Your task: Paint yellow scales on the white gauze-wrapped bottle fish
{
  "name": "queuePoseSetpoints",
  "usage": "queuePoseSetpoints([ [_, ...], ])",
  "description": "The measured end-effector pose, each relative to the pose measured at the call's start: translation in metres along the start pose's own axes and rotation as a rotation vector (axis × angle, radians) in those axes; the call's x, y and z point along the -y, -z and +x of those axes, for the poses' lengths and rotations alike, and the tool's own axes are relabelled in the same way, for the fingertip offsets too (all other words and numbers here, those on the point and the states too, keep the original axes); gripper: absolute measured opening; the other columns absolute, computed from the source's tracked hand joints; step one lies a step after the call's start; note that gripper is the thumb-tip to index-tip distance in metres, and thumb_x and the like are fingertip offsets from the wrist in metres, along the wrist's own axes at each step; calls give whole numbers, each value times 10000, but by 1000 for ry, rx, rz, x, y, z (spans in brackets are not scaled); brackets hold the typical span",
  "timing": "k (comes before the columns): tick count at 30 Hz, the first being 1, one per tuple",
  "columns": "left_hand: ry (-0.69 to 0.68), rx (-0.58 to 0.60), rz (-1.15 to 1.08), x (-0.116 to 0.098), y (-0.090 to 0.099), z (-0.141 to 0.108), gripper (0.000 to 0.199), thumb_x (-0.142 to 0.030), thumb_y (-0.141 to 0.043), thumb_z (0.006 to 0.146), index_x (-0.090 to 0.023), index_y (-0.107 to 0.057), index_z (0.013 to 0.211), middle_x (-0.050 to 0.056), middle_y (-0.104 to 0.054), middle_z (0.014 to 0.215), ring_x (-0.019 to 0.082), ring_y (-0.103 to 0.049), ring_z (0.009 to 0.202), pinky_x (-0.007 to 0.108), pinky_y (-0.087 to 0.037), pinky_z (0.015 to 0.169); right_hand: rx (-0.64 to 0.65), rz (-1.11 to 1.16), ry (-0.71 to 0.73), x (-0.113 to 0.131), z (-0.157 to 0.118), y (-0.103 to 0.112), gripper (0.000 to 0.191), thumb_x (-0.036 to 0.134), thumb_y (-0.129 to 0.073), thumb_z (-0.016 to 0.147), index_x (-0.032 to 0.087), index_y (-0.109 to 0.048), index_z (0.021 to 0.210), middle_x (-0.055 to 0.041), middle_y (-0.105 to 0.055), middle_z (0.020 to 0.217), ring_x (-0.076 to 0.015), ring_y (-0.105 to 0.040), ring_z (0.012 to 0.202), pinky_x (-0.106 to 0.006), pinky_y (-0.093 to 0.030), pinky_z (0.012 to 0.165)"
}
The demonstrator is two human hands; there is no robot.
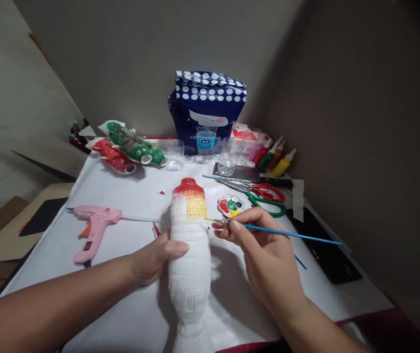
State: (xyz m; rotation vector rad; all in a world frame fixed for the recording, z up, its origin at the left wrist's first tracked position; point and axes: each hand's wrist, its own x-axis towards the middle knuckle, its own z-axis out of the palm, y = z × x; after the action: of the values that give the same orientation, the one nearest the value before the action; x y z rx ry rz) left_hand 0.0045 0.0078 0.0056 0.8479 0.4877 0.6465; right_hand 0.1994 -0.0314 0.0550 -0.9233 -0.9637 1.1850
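Note:
A white, cloth-textured fish-shaped figure (190, 274) stands out in the middle, its far end painted red with a yellow patch below. My left hand (158, 257) is wrapped around its left side, the thumb lying on top and the other fingers mostly hidden. Pinched in my right hand (265, 250) is a thin blue paintbrush (287, 232). Its yellow-tinted tip is at the right edge of the yellow patch; whether it touches cannot be made out. Just beyond that hand lies a flower-shaped paint palette (231, 206) with red, green, yellow and black paint.
A pink glue gun (97, 223) lies at left. Behind are painted fish figures (132, 144), clear cups (175, 156), a blue bag (208, 105) and paint bottles (283, 163). Scissors (267, 203), a knife (276, 182) and a black phone-like slab (328, 250) lie at right.

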Motion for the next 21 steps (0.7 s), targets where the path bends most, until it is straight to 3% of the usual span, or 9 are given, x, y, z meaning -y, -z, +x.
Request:
queuePoseSetpoints([
  [6, -22, 58, -1, 3, 1, 0, 612, -423, -763, 758, -134, -642, 1283, 153, -739, 1030, 314, -711, 869, 430, -560, 803, -36, 96, -40, -14, -1, -11, 140, 301, -748, 887, 231, -638, 837, 20, -763, 730, -180, -784, 833, -301, -620, 785],
  [21, -23, 33, -10, 0, 0, 1, 550, -424, -800, 736, -166, -699, 1211, 126, -741, 1077, 263, -687, 912, 329, -559, 784, -57, 33, -15, -10, -1, -13, 171, 308, -753, 868, 227, -611, 818, -8, -785, 742, -170, -773, 777, -297, -633, 739],
])
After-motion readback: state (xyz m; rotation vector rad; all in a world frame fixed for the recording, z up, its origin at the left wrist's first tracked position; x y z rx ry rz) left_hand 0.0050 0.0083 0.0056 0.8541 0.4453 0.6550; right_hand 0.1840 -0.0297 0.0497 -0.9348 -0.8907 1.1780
